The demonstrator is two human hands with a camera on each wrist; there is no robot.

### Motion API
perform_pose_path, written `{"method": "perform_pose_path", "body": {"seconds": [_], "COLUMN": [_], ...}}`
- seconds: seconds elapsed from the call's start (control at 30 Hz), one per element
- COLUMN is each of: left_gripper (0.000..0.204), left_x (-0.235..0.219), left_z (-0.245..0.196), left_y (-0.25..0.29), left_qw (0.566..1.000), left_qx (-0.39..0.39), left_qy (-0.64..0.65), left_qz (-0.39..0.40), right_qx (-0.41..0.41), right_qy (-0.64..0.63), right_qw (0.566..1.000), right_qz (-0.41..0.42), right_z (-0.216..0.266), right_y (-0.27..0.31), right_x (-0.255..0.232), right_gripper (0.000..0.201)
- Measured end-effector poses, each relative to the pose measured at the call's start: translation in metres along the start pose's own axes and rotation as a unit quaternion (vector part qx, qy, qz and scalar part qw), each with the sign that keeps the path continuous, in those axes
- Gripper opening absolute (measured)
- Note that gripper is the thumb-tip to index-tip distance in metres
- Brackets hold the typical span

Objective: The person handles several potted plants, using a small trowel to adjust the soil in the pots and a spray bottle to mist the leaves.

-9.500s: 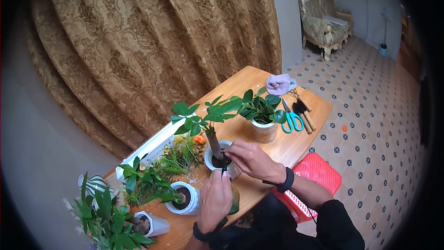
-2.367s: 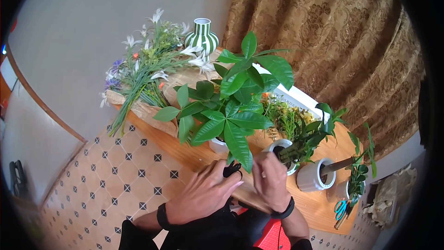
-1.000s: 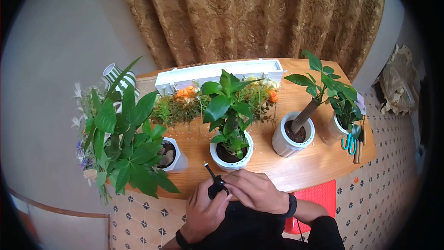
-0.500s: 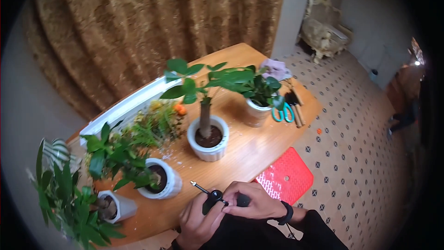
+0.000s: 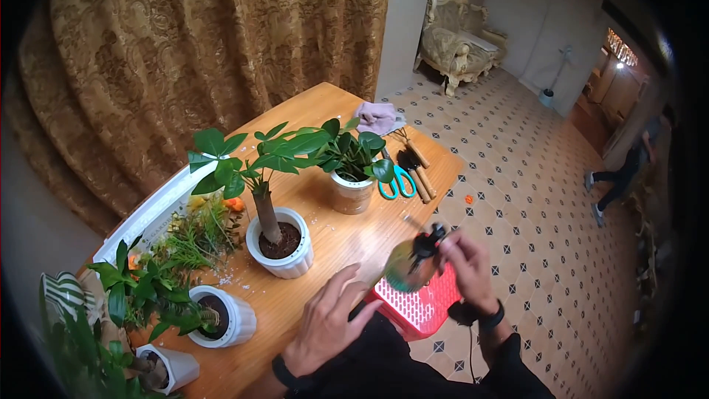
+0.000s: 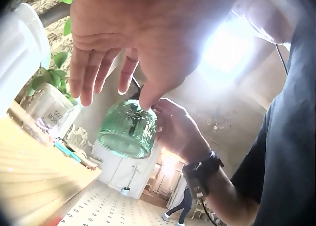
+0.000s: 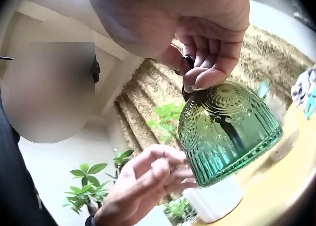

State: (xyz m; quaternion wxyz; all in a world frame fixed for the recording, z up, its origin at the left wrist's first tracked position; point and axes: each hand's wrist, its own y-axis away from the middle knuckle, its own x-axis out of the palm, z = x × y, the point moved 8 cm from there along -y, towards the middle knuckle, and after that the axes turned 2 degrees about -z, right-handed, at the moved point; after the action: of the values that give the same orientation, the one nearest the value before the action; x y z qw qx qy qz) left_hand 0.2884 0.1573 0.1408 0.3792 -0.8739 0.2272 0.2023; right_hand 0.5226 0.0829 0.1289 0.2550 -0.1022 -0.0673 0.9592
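Note:
My right hand [image 5: 467, 270] pinches the black top of a green ribbed glass spray bottle [image 5: 406, 267], held over the table's front edge above the red stool. The right wrist view shows the bottle [image 7: 232, 132] tilted, the fingertips of the right hand [image 7: 197, 48] on its dark neck. My left hand [image 5: 325, 321] is beside the bottle with its fingers spread and relaxed, holding nothing. In the left wrist view the left hand [image 6: 133, 43] has its palm towards the bottle [image 6: 129, 130]. Nearest the left hand is the white pot [image 5: 299, 257] with a thick-stemmed plant.
More potted plants, one in a white pot [image 5: 240, 323], line the wooden table [image 5: 354, 251]. Teal scissors [image 5: 399, 183], small garden tools [image 5: 419, 177] and a lilac cloth [image 5: 375, 117] lie at its far right. A red stool [image 5: 425, 307] stands below; a person [image 5: 620, 174] is in the background.
The hands, together at the black sprayer top before, are now apart. The right hand has moved right with the bottle, and the left has let go and opened. The view has turned right.

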Motion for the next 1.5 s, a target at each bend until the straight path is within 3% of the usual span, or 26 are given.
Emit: {"method": "perform_pose_path", "body": {"seconds": [0.1,0.13,0.2,0.47,0.6,0.83,1.13,1.33,1.4,1.47,1.5], "left_gripper": [0.026,0.026,0.028,0.034,0.035,0.033,0.029,0.032,0.027,0.027,0.027], "left_x": [0.013,0.012,0.021,0.025,0.023,0.022,0.02,0.025,0.023,0.02,0.018], "left_z": [0.042,0.048,0.075,0.105,0.106,0.111,0.111,0.119,0.119,0.109,0.105], "left_y": [0.013,0.013,0.025,0.037,0.034,0.035,0.036,0.045,0.048,0.047,0.047], "left_qw": [0.992,0.993,0.973,0.96,0.959,0.956,0.962,0.957,0.965,0.978,0.971], "left_qx": [-0.083,-0.078,-0.153,-0.175,-0.196,-0.217,-0.213,-0.212,-0.2,-0.139,-0.152], "left_qy": [0.007,0.009,-0.058,-0.065,-0.042,-0.028,-0.021,-0.029,-0.043,-0.041,-0.043], "left_qz": [0.092,0.093,0.165,0.209,0.198,0.194,0.169,0.197,0.167,0.153,0.177], "right_qx": [-0.051,-0.059,-0.053,-0.047,0.007,0.053,0.039,0.048,0.018,-0.009,-0.023], "right_qy": [0.016,0.032,0.056,0.026,0.001,0.011,-0.01,-0.048,-0.041,-0.061,-0.048], "right_qw": [0.997,0.995,0.991,0.989,0.986,0.986,0.987,0.987,0.982,0.979,0.977], "right_qz": [-0.06,-0.077,-0.105,-0.136,-0.166,-0.161,-0.153,-0.147,-0.186,-0.193,-0.206], "right_z": [0.004,0.003,0.0,-0.068,-0.103,-0.133,-0.135,-0.135,-0.124,-0.131,-0.129], "right_y": [-0.033,-0.047,-0.075,-0.179,-0.201,-0.206,-0.204,-0.196,-0.182,-0.174,-0.169], "right_x": [-0.041,-0.055,-0.079,-0.127,-0.137,-0.13,-0.123,-0.121,-0.124,-0.134,-0.135], "right_gripper": [0.026,0.028,0.031,0.035,0.036,0.034,0.037,0.023,0.021,0.019,0.019]}}
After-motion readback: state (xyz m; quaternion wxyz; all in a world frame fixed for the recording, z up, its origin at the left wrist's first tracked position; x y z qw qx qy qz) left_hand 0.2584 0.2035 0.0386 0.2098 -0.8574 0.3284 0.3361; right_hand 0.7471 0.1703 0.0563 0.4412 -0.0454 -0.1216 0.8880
